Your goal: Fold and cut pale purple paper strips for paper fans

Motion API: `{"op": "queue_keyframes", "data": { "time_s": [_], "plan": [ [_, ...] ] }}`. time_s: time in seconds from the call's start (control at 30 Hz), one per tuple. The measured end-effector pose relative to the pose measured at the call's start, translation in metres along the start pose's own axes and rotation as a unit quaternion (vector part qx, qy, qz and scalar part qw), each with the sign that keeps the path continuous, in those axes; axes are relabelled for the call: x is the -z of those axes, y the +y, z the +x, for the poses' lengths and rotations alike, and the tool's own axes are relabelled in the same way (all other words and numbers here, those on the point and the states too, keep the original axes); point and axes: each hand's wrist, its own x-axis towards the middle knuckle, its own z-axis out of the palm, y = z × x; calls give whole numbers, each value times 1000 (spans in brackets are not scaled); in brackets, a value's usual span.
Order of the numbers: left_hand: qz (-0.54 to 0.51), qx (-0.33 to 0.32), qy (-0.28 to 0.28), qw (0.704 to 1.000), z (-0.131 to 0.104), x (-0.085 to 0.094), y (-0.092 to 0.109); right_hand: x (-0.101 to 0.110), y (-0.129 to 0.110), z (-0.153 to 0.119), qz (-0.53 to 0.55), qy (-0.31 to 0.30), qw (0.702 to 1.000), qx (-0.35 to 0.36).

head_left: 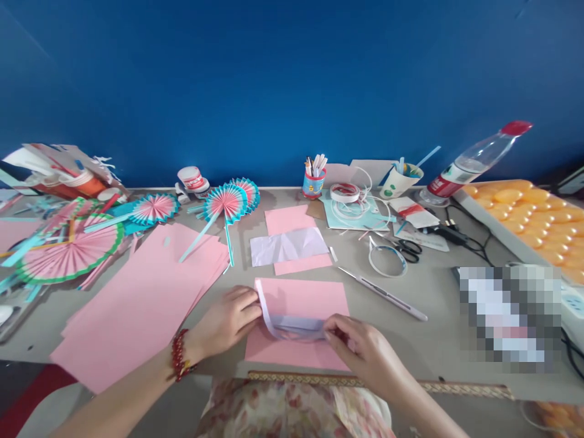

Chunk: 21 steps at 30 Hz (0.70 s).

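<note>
A narrow pale lavender strip (265, 313), which looks like paper, bends in a curve above a pink paper sheet (298, 295). My left hand (232, 319) is closed with its fingertips on the strip's upper left part. The strip's other end is pinched between the fingers of my right hand (353, 340), over the right side of the sheet. Under the curve lies a wider lavender band (298, 323). Just beyond the sheet, a creased lavender paper piece (289, 246) rests across another pink sheet (303, 266).
Pink sheets (150, 292) are stacked at left, near folded paper fans (225, 204). A craft knife (383, 293), tape roll (387, 260) and scissors (409, 250) lie at right. Behind stand a pen cup (314, 182) and a bottle (465, 167). A patterned strip (305, 378) runs along the front edge.
</note>
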Motion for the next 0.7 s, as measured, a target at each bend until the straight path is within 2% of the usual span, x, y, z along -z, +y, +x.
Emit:
{"op": "queue_keyframes", "data": {
  "time_s": [0.27, 0.37, 0.43, 0.57, 0.7],
  "plan": [
    [33, 16, -19, 999, -1, 6, 6, 6, 6, 1, -76, 33, 996, 25],
    [60, 31, 6, 998, 0, 10, 9, 5, 8, 2, -112, 17, 994, 5],
    [87, 7, 14, 996, 3, 15, 12, 2, 9, 3, -134, 8, 991, 0],
    [89, -70, -43, 993, 15, 20, 18, -3, 9, 2, -140, 14, 990, 31],
    [42, -65, -47, 996, 23, 19, 22, -6, 8, -1, -135, 38, 989, 45]
  ]
}}
